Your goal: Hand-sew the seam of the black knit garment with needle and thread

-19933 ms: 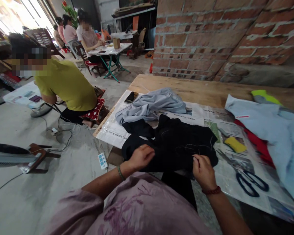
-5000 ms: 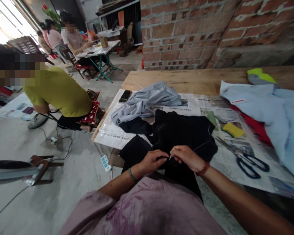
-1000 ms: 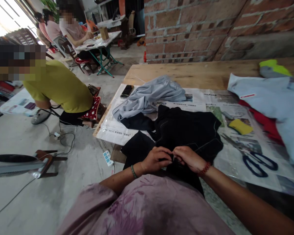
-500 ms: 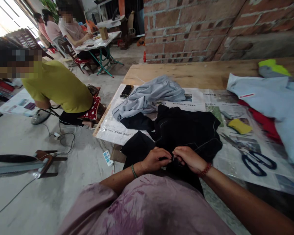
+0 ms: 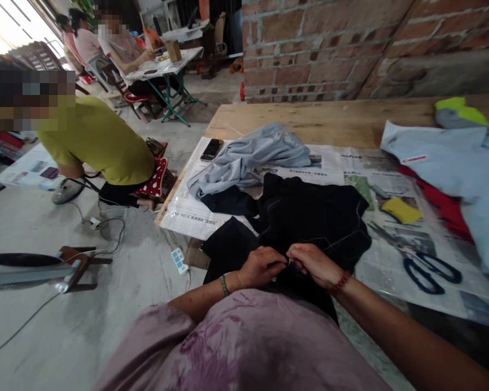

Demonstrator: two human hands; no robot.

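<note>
A black garment [image 5: 309,209] with pale seam lines lies bunched at the table's near edge and hangs down toward my lap. My left hand [image 5: 263,267], a green bracelet at its wrist, pinches the garment's near part. Almost touching it, my right hand [image 5: 315,265] has thumb and forefinger pressed together, a red beaded bracelet behind it. A tiny pale thing shows at the meeting fingertips, too small to name. Right of the garment rest large dark-handled scissors [image 5: 426,269], their blades apart. A yellow piece of cloth [image 5: 401,210] lies beyond them.
Newspaper under clear plastic covers much of the wooden table [image 5: 334,117]. Grey cloth [image 5: 252,155] and a phone [image 5: 212,150] lie far left, pale blue clothing [image 5: 444,157] at right. A power strip [image 5: 180,261] and a fan [image 5: 24,271] stand left; a person in yellow [image 5: 101,144] sits nearby.
The view has shifted very slightly. Both hands stay together at the black garment, with hardly any movement of the fingers.
</note>
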